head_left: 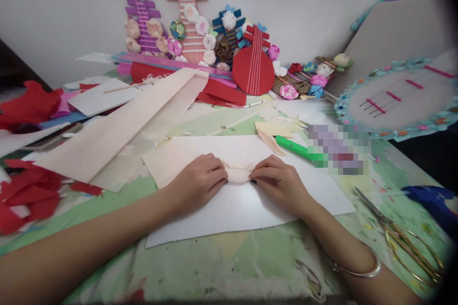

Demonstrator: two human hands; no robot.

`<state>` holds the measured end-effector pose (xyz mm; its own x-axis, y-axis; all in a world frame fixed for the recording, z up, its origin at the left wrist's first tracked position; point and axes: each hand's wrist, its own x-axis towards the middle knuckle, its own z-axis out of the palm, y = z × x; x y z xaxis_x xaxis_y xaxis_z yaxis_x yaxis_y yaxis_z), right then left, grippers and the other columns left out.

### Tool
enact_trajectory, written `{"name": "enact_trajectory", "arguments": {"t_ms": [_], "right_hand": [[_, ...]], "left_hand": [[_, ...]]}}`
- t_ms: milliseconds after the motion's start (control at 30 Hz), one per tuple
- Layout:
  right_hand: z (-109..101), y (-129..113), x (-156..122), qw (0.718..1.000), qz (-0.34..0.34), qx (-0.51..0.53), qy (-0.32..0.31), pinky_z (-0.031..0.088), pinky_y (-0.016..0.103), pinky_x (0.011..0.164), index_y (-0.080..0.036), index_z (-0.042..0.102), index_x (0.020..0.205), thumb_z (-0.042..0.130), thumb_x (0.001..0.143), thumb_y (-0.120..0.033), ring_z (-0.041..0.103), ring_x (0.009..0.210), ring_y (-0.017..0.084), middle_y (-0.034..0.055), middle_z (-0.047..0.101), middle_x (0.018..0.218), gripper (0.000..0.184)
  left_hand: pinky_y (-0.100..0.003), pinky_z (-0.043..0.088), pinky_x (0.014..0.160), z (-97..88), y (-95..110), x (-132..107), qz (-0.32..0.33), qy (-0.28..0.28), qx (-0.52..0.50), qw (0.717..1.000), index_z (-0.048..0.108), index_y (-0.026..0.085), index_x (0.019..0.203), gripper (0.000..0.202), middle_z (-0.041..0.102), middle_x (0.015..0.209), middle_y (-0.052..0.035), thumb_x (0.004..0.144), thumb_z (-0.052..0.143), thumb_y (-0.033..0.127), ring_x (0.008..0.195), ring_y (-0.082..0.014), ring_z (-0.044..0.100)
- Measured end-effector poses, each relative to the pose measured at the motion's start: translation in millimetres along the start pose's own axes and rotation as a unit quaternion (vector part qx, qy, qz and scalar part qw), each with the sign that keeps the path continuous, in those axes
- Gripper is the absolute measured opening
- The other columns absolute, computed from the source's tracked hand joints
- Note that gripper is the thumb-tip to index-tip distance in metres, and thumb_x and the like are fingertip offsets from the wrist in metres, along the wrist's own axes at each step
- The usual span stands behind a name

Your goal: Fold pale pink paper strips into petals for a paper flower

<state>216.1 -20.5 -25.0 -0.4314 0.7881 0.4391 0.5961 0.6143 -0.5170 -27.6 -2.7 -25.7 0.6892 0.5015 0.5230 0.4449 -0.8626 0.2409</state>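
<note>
A cream strip of crepe paper [238, 174] stretches between my hands, its middle section folded or gathered. My left hand [201, 178] pinches one side of it, and part of the cream paper extends leftward behind that hand. The other side is pinched between the fingertips of my right hand [281, 182]. Both hands are closed, a short gap apart, over a white sheet of board [250, 214] lying on the table. Beyond my right hand are a green cutter [298, 150] and a small cream paper scrap [268, 134].
Gold-handled scissors [397, 233] and a blue glue gun [434, 202] lie at the right. A large folded cream paper [118, 133] and red crepe scraps [30, 193] cover the left. Flower-decorated paper instruments, including a red lute [253, 69], lean on the back wall.
</note>
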Motion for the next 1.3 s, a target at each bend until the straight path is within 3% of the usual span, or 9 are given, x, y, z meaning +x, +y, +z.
{"name": "enact_trajectory", "arguments": {"t_ms": [167,400,833,1067,1300], "right_hand": [[-1,0,2,0.997,0.080,0.020,0.003,0.049,0.030,0.062,-0.024,0.073,0.079,0.066,0.079,-0.018,0.061,0.076,0.017,0.0033,0.067,0.082,0.009],[-1,0,6,0.993,0.118,0.028,-0.014,0.043,0.029,0.060,-0.022,0.070,0.074,0.067,0.077,-0.018,0.056,0.070,0.015,0.0023,0.065,0.078,0.005],[6,-7,11,0.984,0.180,-0.003,-0.001,0.045,0.036,0.077,-0.020,0.065,0.066,0.064,0.069,-0.009,0.056,0.085,0.020,0.0041,0.056,0.087,0.011],[7,-10,11,0.980,0.198,-0.006,-0.008,0.044,0.037,0.079,-0.020,0.062,0.064,0.062,0.069,-0.010,0.054,0.086,0.020,0.0042,0.057,0.086,0.011],[6,-12,11,0.985,0.173,0.007,-0.002,0.041,0.035,0.081,-0.019,0.059,0.073,0.060,0.069,-0.007,0.052,0.089,0.019,0.0028,0.054,0.088,0.013]], "left_hand": [[-0.031,0.050,0.077,2.1,-3,0,-0.107,-0.018,-0.102,0.989,0.060,0.016,0.081,0.008,0.058,0.093,-0.0058,0.085,0.054,0.012,0.086,-0.0163,0.057],[-0.026,0.049,0.065,0.3,-7,7,-0.200,-0.028,-0.158,0.967,0.062,0.017,0.074,0.008,0.055,0.095,-0.0032,0.080,0.058,0.014,0.072,-0.0117,0.056],[-0.038,0.051,0.072,4.4,-2,8,-0.249,-0.038,-0.108,0.962,0.059,0.015,0.075,0.010,0.048,0.107,-0.0081,0.082,0.053,0.020,0.076,-0.0158,0.058],[-0.038,0.050,0.072,3.8,2,12,-0.264,-0.042,-0.091,0.959,0.056,0.014,0.070,0.010,0.046,0.107,-0.0092,0.079,0.052,0.018,0.077,-0.0165,0.057],[-0.039,0.049,0.077,2.7,6,14,-0.288,-0.057,-0.093,0.951,0.055,0.015,0.070,0.010,0.045,0.109,-0.0086,0.079,0.051,0.018,0.082,-0.0172,0.056]]}}
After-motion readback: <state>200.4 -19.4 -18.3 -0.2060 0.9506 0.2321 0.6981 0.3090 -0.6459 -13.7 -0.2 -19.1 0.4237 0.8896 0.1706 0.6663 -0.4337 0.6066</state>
